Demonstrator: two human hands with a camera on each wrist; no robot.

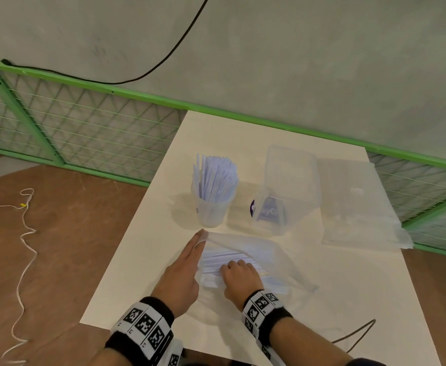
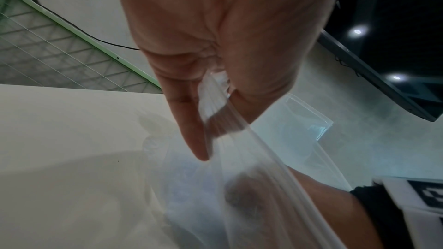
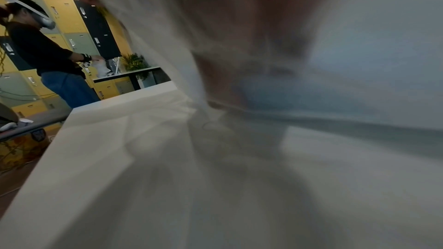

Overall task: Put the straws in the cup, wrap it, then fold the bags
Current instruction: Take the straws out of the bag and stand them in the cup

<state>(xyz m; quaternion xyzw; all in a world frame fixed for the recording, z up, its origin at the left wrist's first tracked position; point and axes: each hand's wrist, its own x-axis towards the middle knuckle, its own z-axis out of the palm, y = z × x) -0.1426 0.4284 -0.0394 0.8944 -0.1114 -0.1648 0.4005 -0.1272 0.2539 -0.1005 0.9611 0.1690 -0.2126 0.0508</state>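
Note:
A clear cup (image 1: 212, 207) packed with white straws (image 1: 215, 178) stands upright mid-table. In front of it lies a clear plastic bag (image 1: 269, 249) with more straws (image 1: 224, 257) inside. My left hand (image 1: 189, 260) pinches the bag's open edge (image 2: 215, 113) between thumb and fingers and lifts it. My right hand (image 1: 239, 277) is inside the bag, its fingers curled over the bundle of straws. Through the film it shows as a dark shape (image 2: 244, 198). The right wrist view is veiled by the blurred bag (image 3: 263, 158).
A clear lidded box (image 1: 285, 191) stands right of the cup, with a purple label behind it. A second flat clear bag (image 1: 356, 204) lies at the table's right edge. Green mesh fencing (image 1: 84, 122) runs behind the table (image 1: 142, 260). Another person (image 3: 43, 50) stands farther off.

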